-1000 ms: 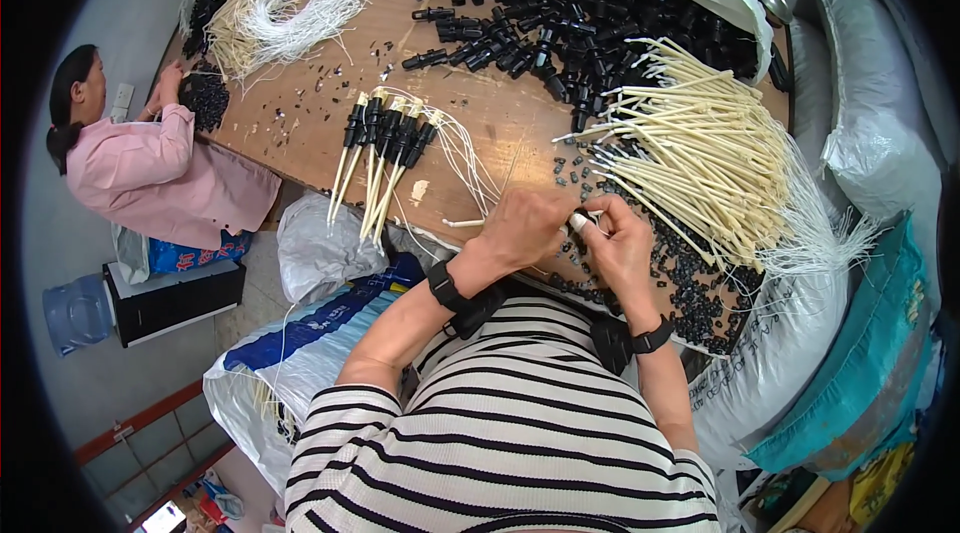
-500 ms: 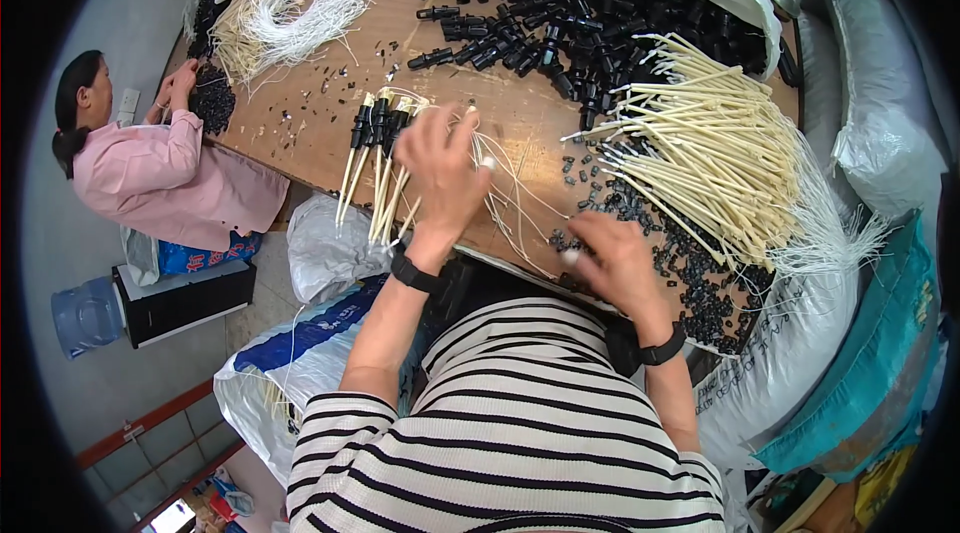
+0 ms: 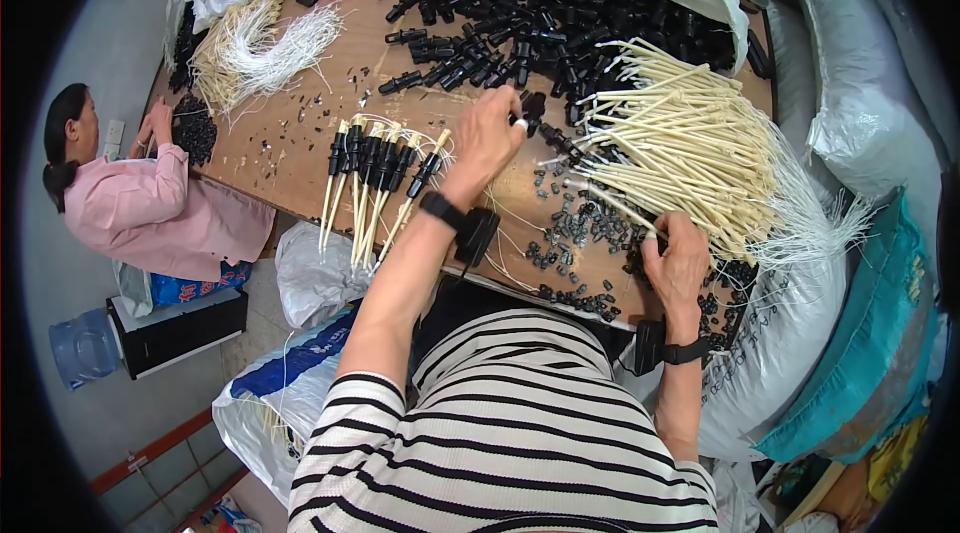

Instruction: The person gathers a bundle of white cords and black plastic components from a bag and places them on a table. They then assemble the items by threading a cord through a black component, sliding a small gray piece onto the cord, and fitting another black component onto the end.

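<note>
Left hand (image 3: 490,138) is out at twelve o'clock on the wooden table (image 3: 290,158), fingers curled and pinching a small black plastic connector (image 3: 531,108) at the near edge of the big pile of black connectors (image 3: 560,23). Right hand (image 3: 678,263) sits at three o'clock, fingers bent down onto the near ends of the bundle of cream tubes (image 3: 680,138); whether it has one tube pinched or only rests on them, I cannot tell. That connector looks light, hard and stiff, probably a little slick, so a fingertip pinch across its body should do it. Its long axis seems to run roughly twelve to six, though the fingers hide much of it. The cream tubes look thin, light and springy, best taken near one end; they fan out with their long axis running from ten o'clock to four o'clock, white threads trailing off at four. Over at nine o'clock from the left hand lies a row of finished tubes with black caps (image 3: 375,178), caps toward twelve. Tiny black bits (image 3: 585,233) are scattered between the hands. A person in pink (image 3: 150,213) works at the far left edge.
</note>
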Motion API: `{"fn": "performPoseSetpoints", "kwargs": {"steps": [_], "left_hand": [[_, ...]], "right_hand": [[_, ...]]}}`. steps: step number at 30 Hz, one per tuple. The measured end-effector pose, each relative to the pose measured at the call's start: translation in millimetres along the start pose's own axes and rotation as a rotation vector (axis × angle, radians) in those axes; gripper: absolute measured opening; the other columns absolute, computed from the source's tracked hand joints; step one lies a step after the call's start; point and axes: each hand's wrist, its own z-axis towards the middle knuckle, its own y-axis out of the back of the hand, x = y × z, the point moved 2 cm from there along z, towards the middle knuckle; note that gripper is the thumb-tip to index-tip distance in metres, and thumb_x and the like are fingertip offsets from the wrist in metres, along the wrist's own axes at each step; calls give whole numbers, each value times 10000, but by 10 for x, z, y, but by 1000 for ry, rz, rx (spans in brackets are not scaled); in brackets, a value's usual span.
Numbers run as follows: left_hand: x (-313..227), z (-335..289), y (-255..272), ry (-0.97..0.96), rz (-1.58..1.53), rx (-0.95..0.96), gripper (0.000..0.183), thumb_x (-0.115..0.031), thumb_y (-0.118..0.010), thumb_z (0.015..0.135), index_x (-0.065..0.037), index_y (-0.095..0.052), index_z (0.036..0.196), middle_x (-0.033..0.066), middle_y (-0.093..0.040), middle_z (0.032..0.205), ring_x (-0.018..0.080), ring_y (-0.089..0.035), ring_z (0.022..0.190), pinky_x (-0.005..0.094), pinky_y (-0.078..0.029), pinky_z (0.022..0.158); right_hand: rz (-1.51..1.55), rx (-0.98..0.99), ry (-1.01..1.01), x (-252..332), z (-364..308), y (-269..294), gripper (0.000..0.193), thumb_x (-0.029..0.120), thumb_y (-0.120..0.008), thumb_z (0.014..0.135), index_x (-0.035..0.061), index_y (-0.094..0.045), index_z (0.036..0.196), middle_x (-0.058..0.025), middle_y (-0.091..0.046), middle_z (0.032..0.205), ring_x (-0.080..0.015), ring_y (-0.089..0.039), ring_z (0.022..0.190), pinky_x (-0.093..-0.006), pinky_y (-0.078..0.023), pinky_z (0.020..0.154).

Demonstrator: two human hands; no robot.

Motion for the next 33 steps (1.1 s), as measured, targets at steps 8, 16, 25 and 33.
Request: {"fn": "performPoseSetpoints", "kwargs": {"steps": [8,16,25,33], "left_hand": [[-2,-573,114,-117,-574,94,339,29,-553,758,-40,-617,1083,60,-638,901,153,-610,832,278,-483,773],[-298,-809,48,-588,-281,191,277,95,-577,730,-123,-639,891,57,-597,794,253,-582,928,337,-427,845],[-721,-1073,173,-741,-10,46,266,-68,-619,825,-200,-646,1054,-2,-655,828,168,-625,765,327,-430,671],[-130,-969,267,29,-297,238,173,-125,-645,845,-74,-644,1010,47,-619,688,171,-599,626,292,-452,538]], "right_hand": [[486,136,-51,229,24,-216,293,37,-589,818,67,-655,1101,-127,-653,893,-311,-632,745,-346,-500,662],[172,182,270,560,-35,-232,347,26,-638,794,116,-683,1126,-94,-575,737,-234,-577,609,-338,-467,576],[294,48,-8,496,58,-201,205,53,-657,787,98,-651,986,-161,-647,741,-339,-646,677,-393,-504,597],[1372,184,-300,313,-32,-7,50,83,-673,838,83,-686,886,-20,-647,795,-44,-533,585,-178,-393,498]]}}
